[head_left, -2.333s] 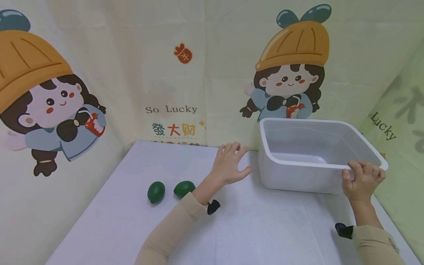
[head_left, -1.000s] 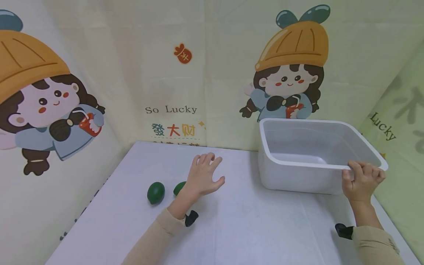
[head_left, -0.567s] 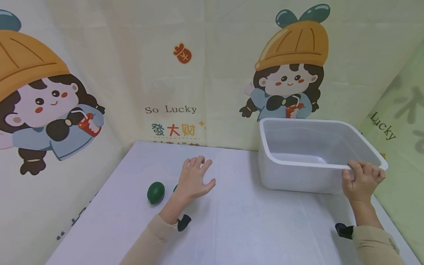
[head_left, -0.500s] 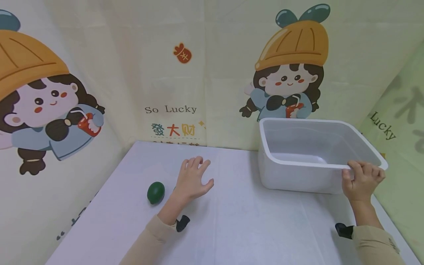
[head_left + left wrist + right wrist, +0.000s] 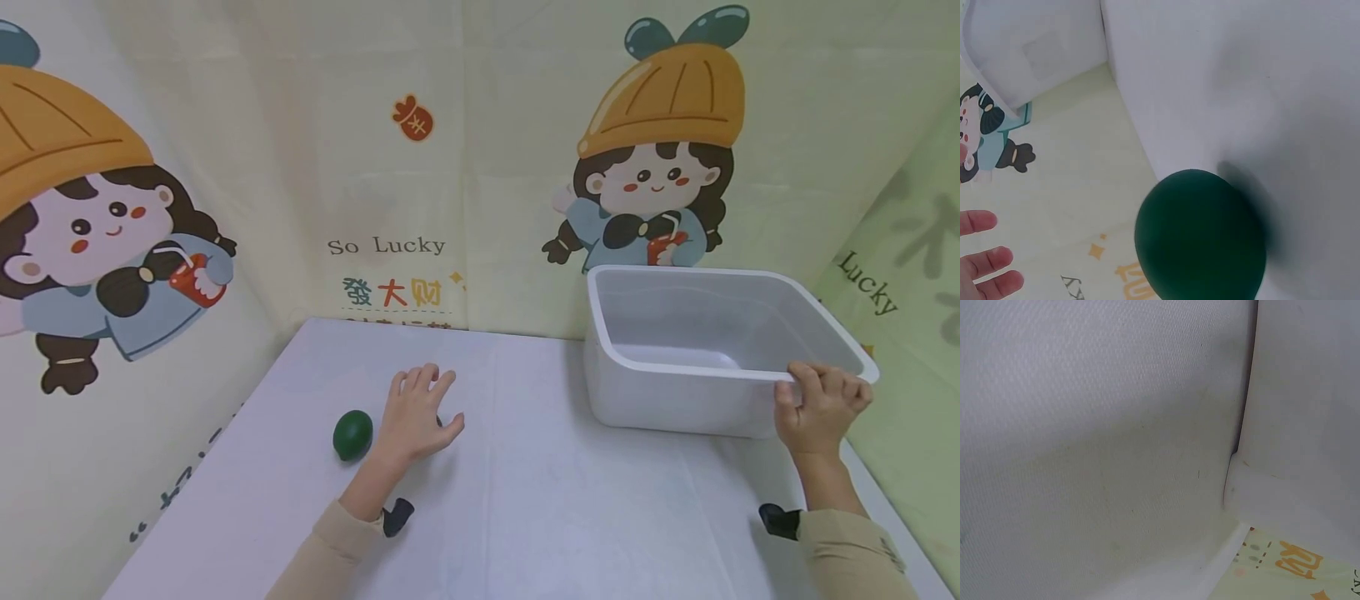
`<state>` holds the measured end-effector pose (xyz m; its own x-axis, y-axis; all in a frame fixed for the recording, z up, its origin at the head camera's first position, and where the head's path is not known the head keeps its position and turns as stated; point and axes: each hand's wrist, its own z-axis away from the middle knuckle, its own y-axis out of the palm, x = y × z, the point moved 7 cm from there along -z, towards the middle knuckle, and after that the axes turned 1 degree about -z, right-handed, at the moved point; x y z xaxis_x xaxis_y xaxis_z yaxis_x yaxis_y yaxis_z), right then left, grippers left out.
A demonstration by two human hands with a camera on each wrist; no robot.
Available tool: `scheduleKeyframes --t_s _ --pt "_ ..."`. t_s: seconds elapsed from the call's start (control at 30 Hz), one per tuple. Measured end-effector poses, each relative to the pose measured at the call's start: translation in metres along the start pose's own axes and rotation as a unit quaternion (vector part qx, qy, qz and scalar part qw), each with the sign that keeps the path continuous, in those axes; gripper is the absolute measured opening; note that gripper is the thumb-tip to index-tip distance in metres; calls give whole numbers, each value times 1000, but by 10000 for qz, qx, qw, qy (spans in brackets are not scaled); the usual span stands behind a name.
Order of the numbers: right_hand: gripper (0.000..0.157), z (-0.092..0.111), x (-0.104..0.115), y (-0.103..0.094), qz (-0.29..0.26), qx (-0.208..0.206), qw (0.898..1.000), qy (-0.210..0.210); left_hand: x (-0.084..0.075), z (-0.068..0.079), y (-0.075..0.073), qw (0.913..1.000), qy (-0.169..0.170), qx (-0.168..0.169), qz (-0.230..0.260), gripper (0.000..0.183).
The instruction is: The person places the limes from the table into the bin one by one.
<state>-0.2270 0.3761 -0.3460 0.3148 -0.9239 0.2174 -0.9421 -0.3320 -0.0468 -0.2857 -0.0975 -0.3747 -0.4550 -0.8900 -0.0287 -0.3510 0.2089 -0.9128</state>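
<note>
My left hand [image 5: 415, 417] is over the left part of the table, fingers spread and slightly bent, thumb held out to the right, holding nothing. Behind it one dark green lime [image 5: 438, 421] is almost wholly hidden, just a sliver showing between thumb and fingers. A second lime [image 5: 352, 435] lies on the cloth left of the hand. The left wrist view shows one lime [image 5: 1200, 237] large and close, with fingertips [image 5: 991, 259] off to its left. On the right, my right hand [image 5: 819, 408] grips the near rim of a white plastic bin [image 5: 675, 400], whose visible inside is bare.
White cloth covers the table [image 5: 570, 517]. A printed curtain [image 5: 510, 192] rises along the back, directly behind the bin. Dark wrist-camera pieces stick out from both sleeves, the left one [image 5: 398, 517] low over the cloth.
My left hand has moved from near the bin leftward and toward me, covering the right-hand lime. The right hand and the bin have stayed put.
</note>
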Motion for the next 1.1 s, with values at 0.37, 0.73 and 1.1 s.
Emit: scheduleKeyframes --t_s 0.37,0.73,1.1 --pt "61 -1 0 0 -4 -1 10000 11 20 14 10 9991 -290 299 -53 55" --pt "62 -1 0 0 33 51 10000 12 38 24 22 9961 -477 743 -88 57" --pt "61 -2 1 1 51 56 10000 29 52 31 27 9924 -485 1122 -165 59"
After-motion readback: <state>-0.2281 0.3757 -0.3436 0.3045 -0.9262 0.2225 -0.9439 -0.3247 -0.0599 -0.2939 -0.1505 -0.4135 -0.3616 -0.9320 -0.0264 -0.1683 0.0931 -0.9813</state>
